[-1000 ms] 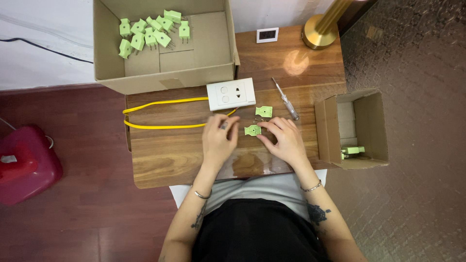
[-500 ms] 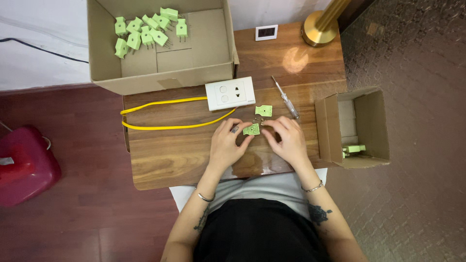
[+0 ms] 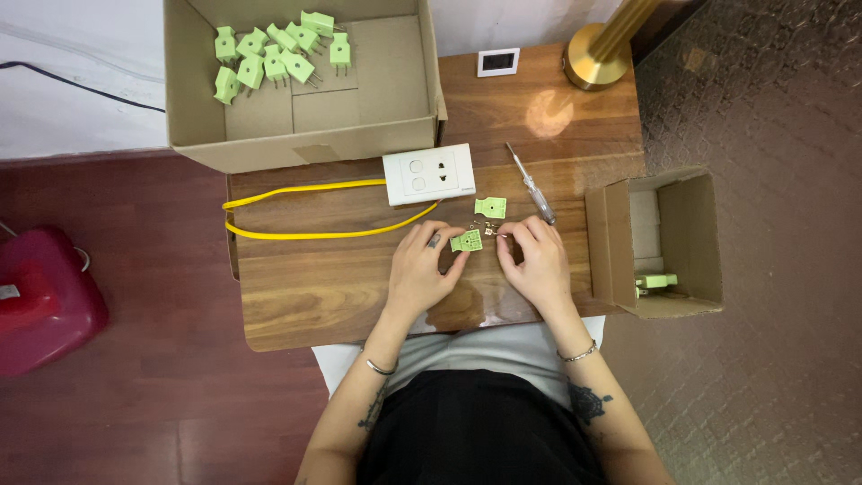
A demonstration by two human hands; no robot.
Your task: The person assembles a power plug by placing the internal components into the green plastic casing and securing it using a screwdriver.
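Note:
My left hand (image 3: 422, 269) rests on the wooden table (image 3: 305, 287) and its fingertips pinch a light green plug half (image 3: 466, 241). My right hand (image 3: 537, 265) is just to its right, fingertips closed on a small metal part (image 3: 492, 233) beside that plug half. A second green plug half (image 3: 490, 207) lies flat a little farther away. A clear-handled screwdriver (image 3: 532, 186) lies to the right of it.
A white socket block (image 3: 428, 174) with a looped yellow cable (image 3: 305, 211) sits behind my hands. A large cardboard box (image 3: 296, 135) holds several green plugs (image 3: 269, 54). A small cardboard box (image 3: 664, 242) on the right holds one green plug. Brass lamp base (image 3: 597, 58), red object (image 3: 40, 296) on floor.
My left hand slid right from the yellow cable to the green plug half and took hold of it. My right hand closed in on the small metal part beside it.

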